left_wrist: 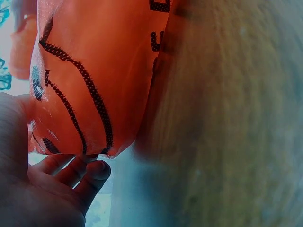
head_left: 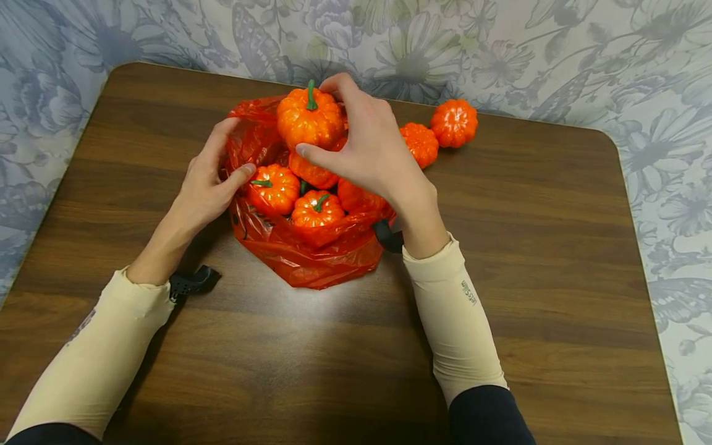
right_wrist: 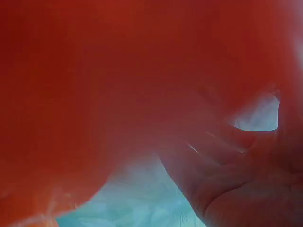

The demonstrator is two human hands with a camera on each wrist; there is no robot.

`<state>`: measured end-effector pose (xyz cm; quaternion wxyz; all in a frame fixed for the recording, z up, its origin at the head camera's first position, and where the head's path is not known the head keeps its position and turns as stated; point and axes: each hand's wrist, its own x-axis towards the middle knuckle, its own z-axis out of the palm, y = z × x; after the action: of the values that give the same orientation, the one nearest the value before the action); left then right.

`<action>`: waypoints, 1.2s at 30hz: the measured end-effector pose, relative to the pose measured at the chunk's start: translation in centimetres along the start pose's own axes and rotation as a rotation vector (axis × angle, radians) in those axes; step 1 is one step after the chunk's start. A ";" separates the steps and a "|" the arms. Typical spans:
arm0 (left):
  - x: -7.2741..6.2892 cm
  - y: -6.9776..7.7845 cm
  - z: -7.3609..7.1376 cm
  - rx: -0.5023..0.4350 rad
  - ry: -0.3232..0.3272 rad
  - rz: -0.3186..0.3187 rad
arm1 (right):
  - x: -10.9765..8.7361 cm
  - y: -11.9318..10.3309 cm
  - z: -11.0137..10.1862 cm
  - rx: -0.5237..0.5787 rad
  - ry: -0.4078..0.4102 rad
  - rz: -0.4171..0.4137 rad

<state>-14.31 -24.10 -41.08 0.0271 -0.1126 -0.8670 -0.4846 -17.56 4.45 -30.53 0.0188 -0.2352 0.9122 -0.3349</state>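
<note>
A red plastic bag (head_left: 328, 266) sits on the table with several small orange toy pumpkins inside, two of them a pumpkin (head_left: 276, 188) at the left and a pumpkin (head_left: 318, 211) at the front. My left hand (head_left: 208, 179) grips the bag's left rim, thumb inside; in the left wrist view its fingers (left_wrist: 94, 177) lie behind the black-printed plastic (left_wrist: 94, 71). Over the bag's far side, my right hand (head_left: 369, 136) holds a larger orange pumpkin (head_left: 309, 120) with its green stem up, the thumb low against it. Blurred red fills most of the right wrist view.
Two more orange pumpkins lie on the table right of the bag: a pumpkin (head_left: 421, 145) partly behind my right hand, and a pumpkin (head_left: 454, 123) by the back edge. The brown wooden table (head_left: 545, 259) meets a floral-patterned wall (head_left: 411, 55).
</note>
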 end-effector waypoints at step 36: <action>0.0 0.1 -0.1 -0.016 -0.003 0.026 | 0.9 -0.2 3.2 -0.046 0.069 -0.095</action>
<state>-14.33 -24.15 -40.96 0.0310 -0.1248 -0.8616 -0.4911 -17.65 1.98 -32.73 -0.0342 -0.2670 0.9076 -0.3222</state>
